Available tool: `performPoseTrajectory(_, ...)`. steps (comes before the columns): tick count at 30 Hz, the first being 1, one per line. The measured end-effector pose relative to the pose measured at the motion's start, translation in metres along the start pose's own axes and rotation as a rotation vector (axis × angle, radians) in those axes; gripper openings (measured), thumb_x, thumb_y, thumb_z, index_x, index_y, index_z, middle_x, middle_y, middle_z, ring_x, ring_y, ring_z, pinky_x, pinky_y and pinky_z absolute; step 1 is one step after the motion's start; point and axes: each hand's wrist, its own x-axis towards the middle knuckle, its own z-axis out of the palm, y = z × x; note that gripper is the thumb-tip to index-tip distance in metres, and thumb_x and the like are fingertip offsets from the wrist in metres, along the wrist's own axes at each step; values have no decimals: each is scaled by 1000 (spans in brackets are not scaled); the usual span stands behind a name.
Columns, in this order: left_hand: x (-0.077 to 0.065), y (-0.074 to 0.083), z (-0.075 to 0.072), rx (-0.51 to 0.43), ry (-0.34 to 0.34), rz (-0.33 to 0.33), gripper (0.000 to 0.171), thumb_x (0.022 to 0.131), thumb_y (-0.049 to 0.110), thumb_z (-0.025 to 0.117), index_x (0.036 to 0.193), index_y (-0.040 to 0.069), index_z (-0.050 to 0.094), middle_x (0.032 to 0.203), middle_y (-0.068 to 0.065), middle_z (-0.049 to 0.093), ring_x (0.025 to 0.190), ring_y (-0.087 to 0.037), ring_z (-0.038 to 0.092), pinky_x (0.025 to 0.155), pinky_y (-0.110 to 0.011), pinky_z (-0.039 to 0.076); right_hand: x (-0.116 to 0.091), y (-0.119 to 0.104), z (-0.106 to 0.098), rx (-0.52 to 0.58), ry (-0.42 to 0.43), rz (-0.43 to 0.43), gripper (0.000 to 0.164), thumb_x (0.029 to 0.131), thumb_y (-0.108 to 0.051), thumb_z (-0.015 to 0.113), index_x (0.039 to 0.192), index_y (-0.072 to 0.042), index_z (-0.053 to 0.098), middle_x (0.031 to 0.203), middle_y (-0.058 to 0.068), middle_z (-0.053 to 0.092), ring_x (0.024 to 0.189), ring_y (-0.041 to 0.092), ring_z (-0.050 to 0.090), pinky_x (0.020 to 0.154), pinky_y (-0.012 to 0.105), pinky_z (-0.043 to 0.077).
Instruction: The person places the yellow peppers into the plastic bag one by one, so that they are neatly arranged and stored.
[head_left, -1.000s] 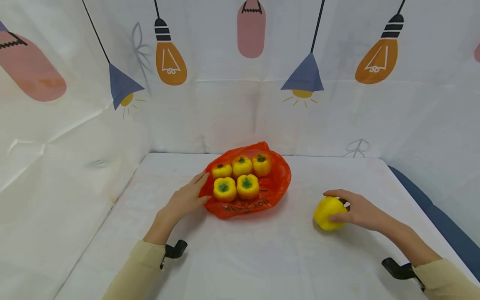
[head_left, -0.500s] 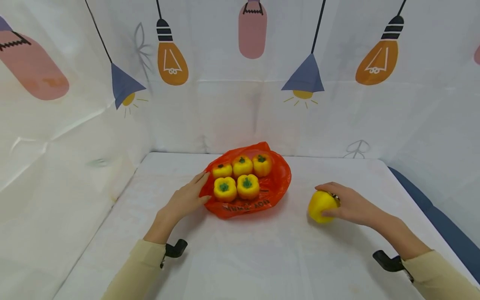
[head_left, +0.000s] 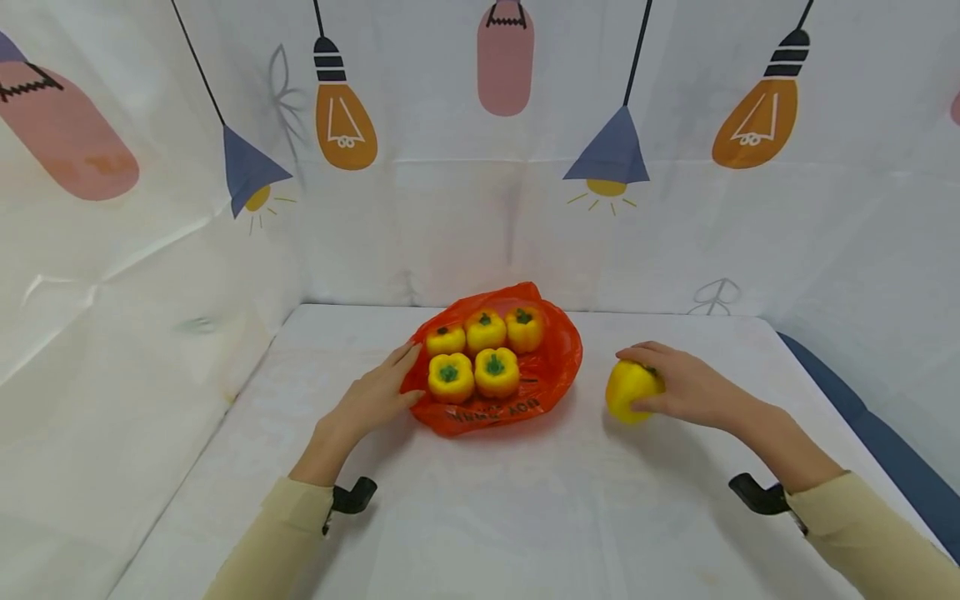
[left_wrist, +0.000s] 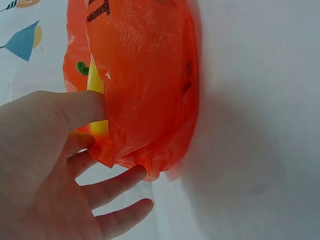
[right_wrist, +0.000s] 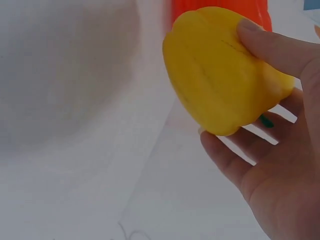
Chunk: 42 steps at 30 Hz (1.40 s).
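In the head view my right hand (head_left: 693, 386) grips a yellow bell pepper (head_left: 628, 393) just over the table, right of the red plastic bag (head_left: 558, 354). The right wrist view has the thumb across the yellow bell pepper (right_wrist: 215, 70) and the fingertips below it, its green stem facing the palm. My left hand (head_left: 371, 400) rests at the bag's left rim with fingers spread. Close up in the left wrist view, the thumb tip slips behind the edge of the red bag (left_wrist: 145, 75). Several yellow bell peppers (head_left: 497, 373) stand in the bag, stems mostly up.
A white-covered table (head_left: 517, 517) carries the bag. Behind it hangs a white sheet (head_left: 465, 225) printed with lamps and bulbs. Something dark blue (head_left: 862, 417) lies past the table's right edge. Each wrist wears a black mount (head_left: 757, 496).
My right hand has moved left and away from me with the yellow bell pepper, closer to the bag. The left hand and the bag have stayed nearly still.
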Motion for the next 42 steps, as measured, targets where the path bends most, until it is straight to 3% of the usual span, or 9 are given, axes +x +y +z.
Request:
performPoseTrajectory(20, 2, 0, 0, -4, -9, 0, 78, 98, 37, 60, 161, 22, 17, 167, -6, 18, 149, -36, 31, 109, -69, 36, 21, -22, -29, -46, 43, -48, 65, 84, -24, 80, 142, -18, 52, 142, 7, 52, 110, 24, 56, 89, 43, 58)
performPoseTrajectory(30, 4, -2, 1, 6, -4, -7, 79, 97, 37, 61, 161, 21, 16, 168, -6, 17, 148, -35, 33, 110, -67, 36, 33, -38, -48, -65, 97, -145, 63, 84, -21, 80, 140, -17, 53, 139, 6, 52, 111, 24, 56, 91, 44, 58)
performPoseTrajectory(37, 5, -1, 1, 18, 10, 7, 80, 97, 35, 61, 161, 20, 15, 168, -7, 16, 147, -36, 35, 110, -66, 37, 38, -51, -52, -42, 187, -227, 63, 81, -19, 82, 138, -18, 56, 138, 0, 54, 110, 18, 56, 88, 38, 58)
performPoseTrajectory(42, 5, -1, 1, 23, 15, 10, 81, 96, 33, 63, 161, 19, 16, 167, -8, 17, 147, -35, 35, 110, -66, 38, 45, -60, -49, -27, 195, -278, 62, 82, -19, 82, 138, -18, 56, 139, -1, 54, 113, 17, 56, 89, 37, 58)
